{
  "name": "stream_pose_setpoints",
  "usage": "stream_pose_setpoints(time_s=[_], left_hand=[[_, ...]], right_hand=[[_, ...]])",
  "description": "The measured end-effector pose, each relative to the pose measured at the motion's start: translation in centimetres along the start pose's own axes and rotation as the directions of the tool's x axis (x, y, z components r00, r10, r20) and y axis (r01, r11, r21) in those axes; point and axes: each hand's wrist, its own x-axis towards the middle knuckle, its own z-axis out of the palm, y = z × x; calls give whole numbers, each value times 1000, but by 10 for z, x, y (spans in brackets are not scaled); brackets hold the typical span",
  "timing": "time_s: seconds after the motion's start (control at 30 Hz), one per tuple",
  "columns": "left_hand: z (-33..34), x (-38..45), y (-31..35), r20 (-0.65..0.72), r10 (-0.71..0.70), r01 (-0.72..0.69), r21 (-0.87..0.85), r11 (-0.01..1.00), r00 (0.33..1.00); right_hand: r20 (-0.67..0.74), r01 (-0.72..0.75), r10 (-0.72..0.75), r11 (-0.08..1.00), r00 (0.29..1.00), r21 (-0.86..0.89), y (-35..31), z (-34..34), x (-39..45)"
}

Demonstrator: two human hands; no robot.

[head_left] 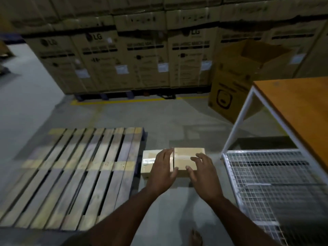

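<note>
Down at the lower centre of the frame, two small brown cardboard boxes sit side by side on the grey concrete floor [159, 118], touching along one seam. The left hand [164, 169] lies across the left taped cardboard box [148, 160], fingers straight and reaching up to that seam. Its grip is released, nothing clasped. The right hand [202, 173] is over the right plain cardboard box [186, 155] with fingers spread wide. Grip released there too, though whether the fingertips press the lid I cannot tell.

Just left of the boxes is a weathered wooden slatted pallet [71, 174], flat on the floor. On the right edge of the frame stands a white-framed worktop with an orange wooden top [298, 107], and a white wire mesh shelf [266, 174] below it. Beyond, at upper right, there's an open tall brown carton [236, 77]. A wall of stacked printed brown cartons [124, 59] fills the top of the frame behind a yellow floor line [124, 101]. A bare foot [196, 237] shows at the bottom edge.
</note>
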Motion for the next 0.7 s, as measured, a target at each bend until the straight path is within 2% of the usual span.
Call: stream_pose_setpoints(time_s=[0.2, 0.4, 0.57, 0.7], left_hand=[[6, 46, -45, -24, -236, 237, 25, 971, 971], [17, 59, -88, 32, -384, 382, 39, 923, 923], [15, 78, -121, 48, -443, 442, 38, 896, 895], [11, 107, -164, 72, -437, 435, 35, 900, 897]], right_hand=[[125, 16, -18, 1000, 992, 18, 14, 32, 65], [198, -37, 27, 998, 980, 46, 19, 62, 105], [247, -72, 64, 997, 967, 25, 23, 82, 135], [257, -83, 80, 997, 963, -2, 20, 107, 170]])
